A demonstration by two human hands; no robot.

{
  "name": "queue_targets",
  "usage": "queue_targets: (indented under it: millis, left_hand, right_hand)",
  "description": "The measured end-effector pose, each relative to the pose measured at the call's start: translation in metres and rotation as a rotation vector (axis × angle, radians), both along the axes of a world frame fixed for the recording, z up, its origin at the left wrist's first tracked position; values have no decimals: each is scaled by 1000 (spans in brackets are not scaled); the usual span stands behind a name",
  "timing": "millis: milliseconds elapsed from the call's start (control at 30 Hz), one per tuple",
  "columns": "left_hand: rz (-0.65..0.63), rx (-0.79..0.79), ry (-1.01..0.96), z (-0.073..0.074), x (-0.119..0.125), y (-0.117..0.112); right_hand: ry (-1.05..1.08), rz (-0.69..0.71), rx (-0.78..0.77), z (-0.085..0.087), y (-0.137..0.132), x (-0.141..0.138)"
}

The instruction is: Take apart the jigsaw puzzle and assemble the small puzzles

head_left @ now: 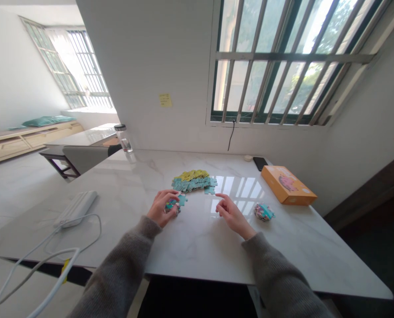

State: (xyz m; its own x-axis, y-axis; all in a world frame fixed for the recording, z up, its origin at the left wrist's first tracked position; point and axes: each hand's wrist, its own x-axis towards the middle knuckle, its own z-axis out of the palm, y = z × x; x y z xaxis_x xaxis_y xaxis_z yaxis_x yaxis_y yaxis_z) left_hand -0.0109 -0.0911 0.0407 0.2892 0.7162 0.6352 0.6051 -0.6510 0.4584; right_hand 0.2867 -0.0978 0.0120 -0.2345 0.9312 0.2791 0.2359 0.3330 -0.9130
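Fingers (169,194) of the left hand (159,208) hold jigsaw pieces (172,205).

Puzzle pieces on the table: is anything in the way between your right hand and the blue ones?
Nothing visible stands in the way. Only the white marble-look tabletop lies between the right hand and the blue puzzle pieces. The nearest loose piece sits just past its fingertips.

We had the left hand (162,208) on a small stack of jigsaw pieces (171,205), the right hand (232,215) empty, near a teal piece (210,190). Teal and yellow pieces (194,181) lay fanned on the marble bench (197,249), mixed heap (263,212) right, orange box (287,185) beyond.
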Motion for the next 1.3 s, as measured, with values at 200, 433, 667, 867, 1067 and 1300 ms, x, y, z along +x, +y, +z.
queue_targets:
  millis: [200,433,667,867,1067,1300]
  left_hand:
    - [42,-46,67,-23,-25,20]
    - [7,-94,76,-33,-26,20]
    - [59,25,262,-30,-11,26]
    - [-47,83,483,-23,-2,45]
    - [-108,37,466,-27,-4,53]
    - [31,-210,-200,-34,-28,45]
  right_hand:
    - [-94,-10,33,0,-1,-1]
    - [-167,-23,65,-2,-1,0]
    - [-268,-6,81,-7,-1,-3]
    - [-300,-9,92,-8,-1,-2]
    - [-316,-12,99,-8,0,-3]
    - [-104,-64,6,-8,-2,-16]
